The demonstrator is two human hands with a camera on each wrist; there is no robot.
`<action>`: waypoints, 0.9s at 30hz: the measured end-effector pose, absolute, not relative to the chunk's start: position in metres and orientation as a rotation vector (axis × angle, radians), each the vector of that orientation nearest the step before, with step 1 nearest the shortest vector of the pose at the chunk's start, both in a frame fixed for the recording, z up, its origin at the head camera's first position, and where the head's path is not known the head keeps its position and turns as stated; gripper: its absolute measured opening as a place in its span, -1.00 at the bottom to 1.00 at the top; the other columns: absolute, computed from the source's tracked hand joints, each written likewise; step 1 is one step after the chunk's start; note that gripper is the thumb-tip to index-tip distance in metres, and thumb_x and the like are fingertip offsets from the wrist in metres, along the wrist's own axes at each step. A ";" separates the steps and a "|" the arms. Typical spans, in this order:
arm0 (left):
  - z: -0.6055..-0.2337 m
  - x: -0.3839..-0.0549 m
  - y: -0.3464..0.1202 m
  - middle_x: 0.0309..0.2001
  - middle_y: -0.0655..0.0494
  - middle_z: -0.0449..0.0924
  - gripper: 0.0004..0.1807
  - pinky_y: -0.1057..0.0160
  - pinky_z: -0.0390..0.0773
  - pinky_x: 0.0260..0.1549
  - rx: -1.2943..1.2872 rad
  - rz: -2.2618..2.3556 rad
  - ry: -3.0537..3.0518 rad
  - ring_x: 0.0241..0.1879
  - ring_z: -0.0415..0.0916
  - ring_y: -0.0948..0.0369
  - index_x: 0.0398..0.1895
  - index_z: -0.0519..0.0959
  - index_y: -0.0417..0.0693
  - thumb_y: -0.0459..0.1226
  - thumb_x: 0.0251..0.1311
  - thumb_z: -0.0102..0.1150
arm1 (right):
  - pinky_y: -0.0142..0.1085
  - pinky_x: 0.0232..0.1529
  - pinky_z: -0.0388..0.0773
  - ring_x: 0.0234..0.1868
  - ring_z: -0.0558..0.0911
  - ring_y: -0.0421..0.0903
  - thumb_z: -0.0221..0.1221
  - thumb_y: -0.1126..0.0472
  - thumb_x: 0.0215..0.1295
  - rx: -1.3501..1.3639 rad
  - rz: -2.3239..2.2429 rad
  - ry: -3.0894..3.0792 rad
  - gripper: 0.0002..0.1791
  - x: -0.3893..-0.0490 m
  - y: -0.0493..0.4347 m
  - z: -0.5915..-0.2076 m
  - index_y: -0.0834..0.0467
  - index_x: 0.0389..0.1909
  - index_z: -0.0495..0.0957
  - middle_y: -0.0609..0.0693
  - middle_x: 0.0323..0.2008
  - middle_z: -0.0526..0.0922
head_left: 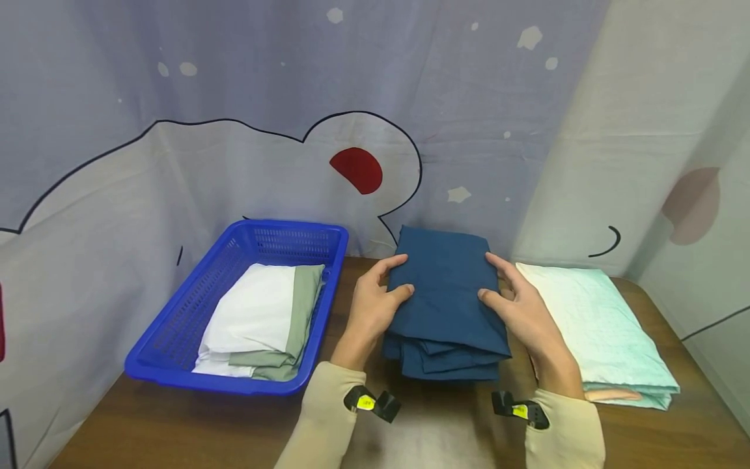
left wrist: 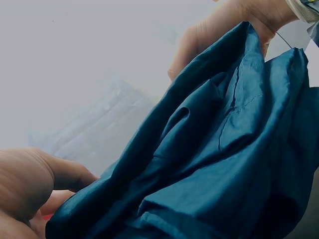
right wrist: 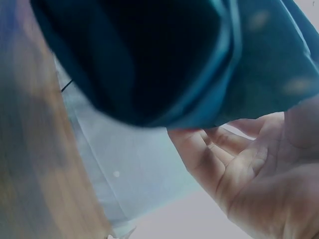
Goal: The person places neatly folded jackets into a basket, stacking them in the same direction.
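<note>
A folded dark blue cloth (head_left: 445, 290) is held between both hands in the middle of the head view, its layered, creased folds facing the person. At its left side my left hand (head_left: 374, 306) grips the edge, thumb on top. The right hand (head_left: 527, 316) grips the opposite edge the same way, and some of its fingers are hidden under the fabric. In the left wrist view the cloth (left wrist: 214, 154) shows several loose layers. The right wrist view has the right hand's fingers (right wrist: 199, 157) beneath the blue fabric (right wrist: 269, 59).
On the left stands a blue plastic basket (head_left: 146, 365) holding a folded white and green cloth (head_left: 252, 312). A folded pale mint cloth (head_left: 597, 326) lies on the wooden table (head_left: 428, 436) at the right. A patterned curtain (head_left: 469, 130) hangs behind.
</note>
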State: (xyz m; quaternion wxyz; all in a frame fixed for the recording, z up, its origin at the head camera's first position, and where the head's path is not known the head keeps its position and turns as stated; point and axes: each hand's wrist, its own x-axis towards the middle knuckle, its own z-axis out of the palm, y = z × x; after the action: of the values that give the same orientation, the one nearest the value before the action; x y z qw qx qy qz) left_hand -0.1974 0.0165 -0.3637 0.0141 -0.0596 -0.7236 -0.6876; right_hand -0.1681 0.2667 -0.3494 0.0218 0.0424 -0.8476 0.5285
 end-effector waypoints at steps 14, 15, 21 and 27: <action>-0.355 -0.201 -0.007 0.30 -0.08 0.61 -0.45 -0.13 0.69 0.02 -0.181 -2.064 -2.247 0.16 0.66 -0.05 0.37 0.64 0.07 -0.40 0.30 0.36 | 0.21 0.33 0.42 0.56 0.27 0.29 0.13 0.15 0.60 0.204 1.694 -2.553 -0.22 -0.173 0.248 -0.347 0.00 0.72 0.05 0.28 0.64 0.07; -0.354 -0.201 -0.010 0.33 -0.07 0.59 -0.45 -0.14 0.66 0.07 -0.179 -2.055 -2.243 0.22 0.63 -0.05 0.37 0.64 0.06 -0.40 0.30 0.36 | 0.17 0.27 0.48 0.54 0.30 0.29 0.13 0.15 0.60 0.212 1.705 -2.543 -0.22 -0.173 0.245 -0.347 0.00 0.72 0.06 0.28 0.64 0.08; -0.348 -0.202 -0.026 0.37 -0.07 0.56 -0.43 -0.17 0.56 0.21 -0.215 -2.049 -2.209 0.33 0.53 -0.02 0.40 0.61 0.00 -0.42 0.30 0.34 | -0.10 0.07 0.62 0.43 0.45 0.26 0.14 0.15 0.58 0.229 1.790 -2.501 -0.23 -0.176 0.232 -0.345 -0.01 0.71 0.09 0.27 0.59 0.15; -0.343 -0.201 -0.038 0.36 -0.10 0.57 -0.42 -0.17 0.59 0.17 -0.233 -2.033 -2.243 0.23 0.60 -0.06 0.43 0.58 -0.04 -0.42 0.33 0.32 | -0.23 -0.11 0.67 0.37 0.51 0.21 0.17 0.14 0.56 0.223 1.802 -2.488 -0.25 -0.178 0.224 -0.347 -0.05 0.69 0.16 0.23 0.56 0.22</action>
State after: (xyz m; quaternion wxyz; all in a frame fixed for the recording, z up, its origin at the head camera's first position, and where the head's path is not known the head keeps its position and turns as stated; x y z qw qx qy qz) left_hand -0.2008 -0.0376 -0.3427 0.0524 -0.0766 -0.7377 -0.6687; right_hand -0.1777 0.2235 -0.3471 0.0305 0.0724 -0.8074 0.5848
